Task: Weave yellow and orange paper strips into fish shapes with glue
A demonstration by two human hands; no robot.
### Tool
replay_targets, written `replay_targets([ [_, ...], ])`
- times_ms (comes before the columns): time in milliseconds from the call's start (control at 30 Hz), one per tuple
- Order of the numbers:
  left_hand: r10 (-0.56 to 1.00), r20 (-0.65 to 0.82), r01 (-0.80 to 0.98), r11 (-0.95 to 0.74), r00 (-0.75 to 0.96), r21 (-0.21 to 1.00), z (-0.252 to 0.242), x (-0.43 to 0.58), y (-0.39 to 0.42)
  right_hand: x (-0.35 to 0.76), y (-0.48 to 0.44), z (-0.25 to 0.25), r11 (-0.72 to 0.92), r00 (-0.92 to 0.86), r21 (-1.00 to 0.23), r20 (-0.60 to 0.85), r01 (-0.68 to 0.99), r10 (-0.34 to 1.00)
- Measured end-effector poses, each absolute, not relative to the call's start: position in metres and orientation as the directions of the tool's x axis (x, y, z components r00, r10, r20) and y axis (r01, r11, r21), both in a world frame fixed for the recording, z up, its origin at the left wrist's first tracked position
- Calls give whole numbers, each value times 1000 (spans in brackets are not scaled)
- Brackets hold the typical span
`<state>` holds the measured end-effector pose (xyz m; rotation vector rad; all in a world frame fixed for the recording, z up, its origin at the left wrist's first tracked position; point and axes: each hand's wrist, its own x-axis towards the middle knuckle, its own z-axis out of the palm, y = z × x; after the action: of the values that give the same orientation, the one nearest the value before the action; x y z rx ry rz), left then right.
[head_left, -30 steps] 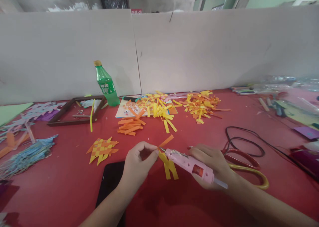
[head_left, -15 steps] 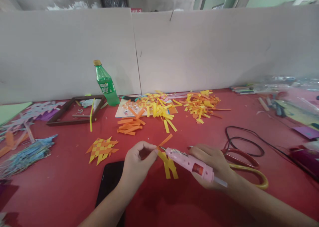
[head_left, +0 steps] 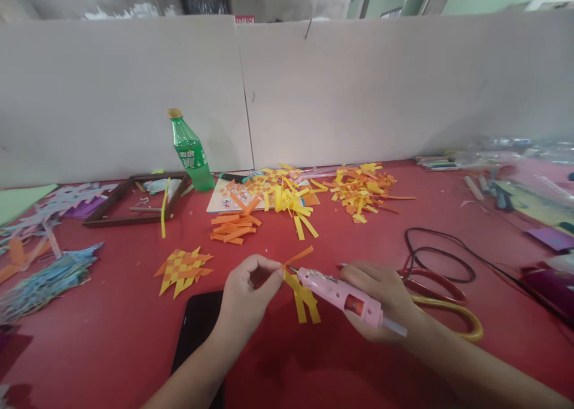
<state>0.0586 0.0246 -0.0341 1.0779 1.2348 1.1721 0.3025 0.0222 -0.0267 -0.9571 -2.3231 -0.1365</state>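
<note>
My left hand (head_left: 252, 292) pinches an orange paper strip (head_left: 299, 255) and yellow paper strips (head_left: 301, 298) between thumb and fingertips. In my right hand (head_left: 381, 289) is a pink glue gun (head_left: 334, 292), a clear glue stick (head_left: 394, 326) poking from its back end. The metal nozzle points left and meets the strips right by my left fingertips. Scissors with a red and a yellow handle loop (head_left: 461, 320) show behind my right wrist; whether that hand also touches them is hidden. A woven orange and yellow paper fish (head_left: 185, 270) lies left of my left hand.
A black phone (head_left: 195, 325) lies under my left forearm. Farther back are orange strips (head_left: 235, 225), yellow strips (head_left: 289, 200), a mixed pile (head_left: 363, 188), a green bottle (head_left: 194, 158) and a brown frame (head_left: 130, 220). A black cable (head_left: 442, 232) loops at right.
The orange strip's free end has tipped slightly lower and to the right. My glue gun has shifted very slightly left; both hands otherwise keep their places.
</note>
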Motion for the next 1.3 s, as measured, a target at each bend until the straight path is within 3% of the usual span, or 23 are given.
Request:
replay_targets([
  [200,987,-152,-147,144,-48,979,-28,59,24,311,28,-32,677,-530,-156,507,719,680],
  [300,979,-192,-228,171,-74,958,-27,59,24,324,37,-28,509,-414,-167,400,844,818],
  [400,967,-233,-311,190,-105,931,-27,59,25,346,50,-25,364,-332,-90,254,927,909],
  [567,950,-291,-409,221,-117,885,-24,59,28,387,65,-34,354,-351,-4,106,935,930],
  [633,946,-305,-435,229,-113,871,-23,59,29,390,67,-35,323,-326,43,113,945,939],
  [700,944,-312,-451,232,-109,862,-22,60,30,380,65,-33,265,-269,51,248,963,931],
  [767,945,-310,-458,230,-107,859,-21,60,29,357,60,-29,240,-204,-35,422,970,884],
  [833,948,-301,-456,221,-109,862,-22,61,29,330,53,-28,348,-228,-192,462,918,857],
  [933,953,-279,-439,204,-115,875,-23,62,28,296,43,-35,494,-415,-370,276,787,867],
  [1033,959,-261,-419,193,-111,887,-24,62,27,281,38,-45,490,-507,-439,88,753,857],
  [1300,960,-263,-404,204,-94,892,-22,61,25,288,39,-40,355,-469,-689,25,632,883],
])
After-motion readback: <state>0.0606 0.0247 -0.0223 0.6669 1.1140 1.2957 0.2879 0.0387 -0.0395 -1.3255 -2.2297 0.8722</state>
